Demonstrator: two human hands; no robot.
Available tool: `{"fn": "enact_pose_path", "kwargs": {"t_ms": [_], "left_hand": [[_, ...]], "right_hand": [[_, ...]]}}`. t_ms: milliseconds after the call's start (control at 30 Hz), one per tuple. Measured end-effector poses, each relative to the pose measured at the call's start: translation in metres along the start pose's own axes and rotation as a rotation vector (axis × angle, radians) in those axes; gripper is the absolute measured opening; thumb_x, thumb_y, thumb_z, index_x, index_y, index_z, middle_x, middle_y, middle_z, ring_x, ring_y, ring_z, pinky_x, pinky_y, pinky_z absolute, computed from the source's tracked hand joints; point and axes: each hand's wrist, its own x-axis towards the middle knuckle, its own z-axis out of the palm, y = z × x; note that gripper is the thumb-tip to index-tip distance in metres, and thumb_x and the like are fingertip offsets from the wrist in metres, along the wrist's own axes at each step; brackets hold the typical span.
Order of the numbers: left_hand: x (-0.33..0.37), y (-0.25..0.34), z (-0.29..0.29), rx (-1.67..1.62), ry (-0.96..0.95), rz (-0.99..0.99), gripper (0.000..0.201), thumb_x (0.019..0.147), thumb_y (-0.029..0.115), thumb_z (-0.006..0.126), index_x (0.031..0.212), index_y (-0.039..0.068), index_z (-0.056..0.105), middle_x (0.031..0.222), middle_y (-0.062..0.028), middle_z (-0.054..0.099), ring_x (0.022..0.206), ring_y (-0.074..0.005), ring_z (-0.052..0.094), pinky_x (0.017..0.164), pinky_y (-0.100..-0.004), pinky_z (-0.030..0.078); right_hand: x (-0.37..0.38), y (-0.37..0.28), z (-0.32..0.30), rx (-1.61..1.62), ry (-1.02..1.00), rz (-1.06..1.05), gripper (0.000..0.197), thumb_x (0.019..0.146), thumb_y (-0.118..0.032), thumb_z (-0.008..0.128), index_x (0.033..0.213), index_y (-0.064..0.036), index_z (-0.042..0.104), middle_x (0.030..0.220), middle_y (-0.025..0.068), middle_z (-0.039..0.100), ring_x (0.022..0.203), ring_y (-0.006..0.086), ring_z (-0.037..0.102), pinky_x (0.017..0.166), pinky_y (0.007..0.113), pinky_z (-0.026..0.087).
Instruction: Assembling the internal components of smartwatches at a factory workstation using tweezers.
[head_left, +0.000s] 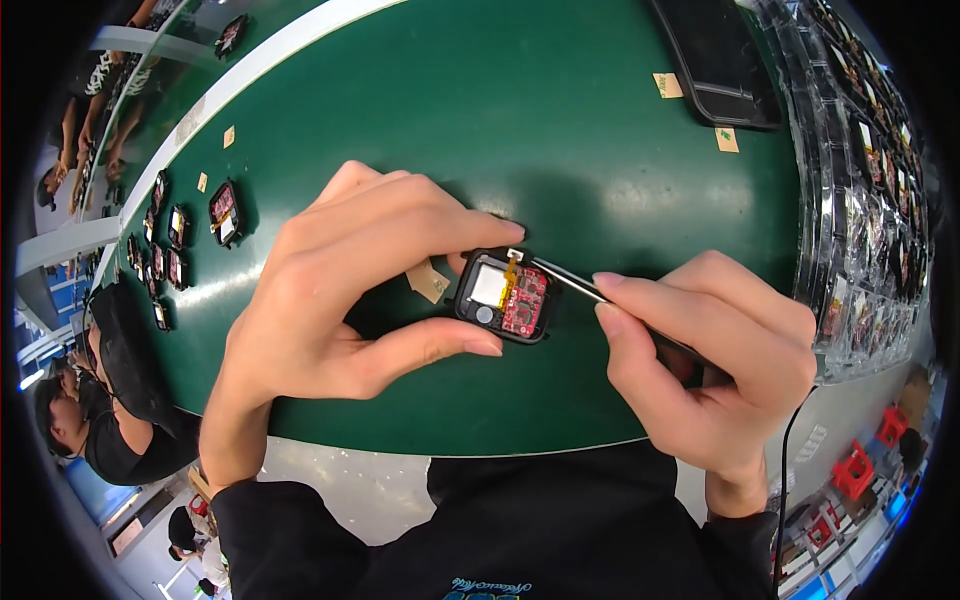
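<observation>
My left hand point(325, 285) steadies a small black watch-like housing point(505, 329) on the green table, fingertips at its upper edge and thumb beside its lower left corner. Inside the housing are a red circuit board point(527, 300), a white rectangular part point(489, 284), a small round silver part point(484, 314) and a yellow flex strip point(509, 283). My right hand point(715, 350) pinches metal tweezers point(568, 278), whose tips reach the housing's upper right edge near a small white connector point(515, 255). Beneath my left fingers lies a tan paper piece point(429, 283).
Several similar housings point(226, 213) lie at the left of the green table point(480, 420). A black tray-like object point(722, 70) sits at the far right. Clear trays of housings point(870, 230) line the right side. A person point(110, 400) sits at the left.
</observation>
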Motion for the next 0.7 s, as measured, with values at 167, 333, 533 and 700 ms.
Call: {"fn": "enact_pose_path", "kwargs": {"t_ms": [167,333,533,700], "left_hand": [[0.003,0.001,0.0,0.027,-0.009,0.024,0.065,0.072,0.047,0.096,0.116,0.001,0.082,0.093,-0.0061,0.077,0.076,-0.019,0.064,0.077,-0.0335,0.041],[0.006,0.002,-0.003,0.054,-0.055,0.008,0.064,0.074,0.047,0.095,0.115,0.001,0.082,0.095,-0.007,0.077,0.077,-0.0195,0.065,0.077,-0.0337,0.041],[0.005,-0.01,-0.009,-0.005,-0.089,0.076,0.064,0.076,0.049,0.093,0.115,0.0,0.083,0.097,-0.0107,0.076,0.078,-0.0214,0.065,0.079,-0.0356,0.039],[0.007,-0.01,-0.011,-0.024,-0.122,0.089,0.065,0.079,0.052,0.09,0.115,-0.002,0.082,0.098,-0.0128,0.076,0.078,-0.0224,0.066,0.079,-0.0366,0.039]], "right_hand": [[-0.002,0.006,0.005,-0.086,0.057,-0.188,0.032,0.071,0.012,0.084,0.102,0.003,0.086,0.076,0.006,0.068,0.055,0.0115,0.057,0.048,0.025,0.039],[0.0,0.009,0.008,-0.094,0.045,-0.201,0.033,0.071,0.013,0.084,0.103,0.0032,0.086,0.075,0.0069,0.068,0.056,0.0144,0.06,0.05,0.026,0.042],[0.001,0.007,0.005,0.024,-0.005,-0.109,0.027,0.076,0.013,0.083,0.101,0.0038,0.086,0.073,0.0065,0.068,0.055,0.0105,0.058,0.048,0.025,0.038],[0.002,0.006,0.002,0.034,-0.046,-0.07,0.023,0.078,0.013,0.082,0.1,0.0036,0.086,0.073,0.0054,0.069,0.055,0.0076,0.056,0.047,0.024,0.036]]}}
